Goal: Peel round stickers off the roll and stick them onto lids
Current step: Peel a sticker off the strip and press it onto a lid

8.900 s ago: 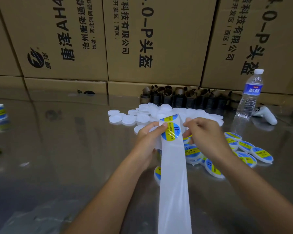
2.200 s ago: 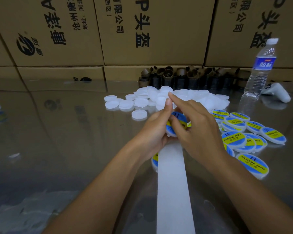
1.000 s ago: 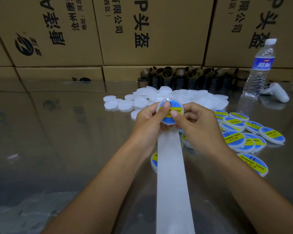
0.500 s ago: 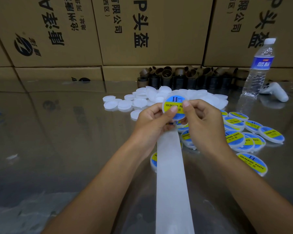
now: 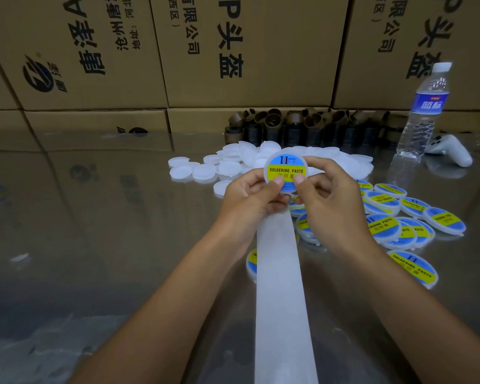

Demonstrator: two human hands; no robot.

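Observation:
Both hands hold one white round lid (image 5: 286,169) upright above the table, its blue and yellow "SOLDERING PASTE" sticker facing me. My left hand (image 5: 250,200) pinches its lower left edge, thumb pressed on the sticker. My right hand (image 5: 327,198) pinches its lower right edge, thumb on the sticker too. The white backing strip (image 5: 283,295) of the sticker roll runs from under my hands down to the frame's bottom edge. A heap of bare white lids (image 5: 227,167) lies behind my hands. Several stickered lids (image 5: 385,225) lie to the right.
Cardboard boxes (image 5: 247,51) form a wall at the back. A row of brown roll cores (image 5: 302,126) stands against them. A water bottle (image 5: 424,112) and a white controller (image 5: 452,151) sit at the back right. The table (image 5: 94,231) is glossy. Clear plastic film (image 5: 25,353) lies front left.
The lid has been lifted and tilted upright toward me. Both thumbs have slid down over the sticker to its lower part.

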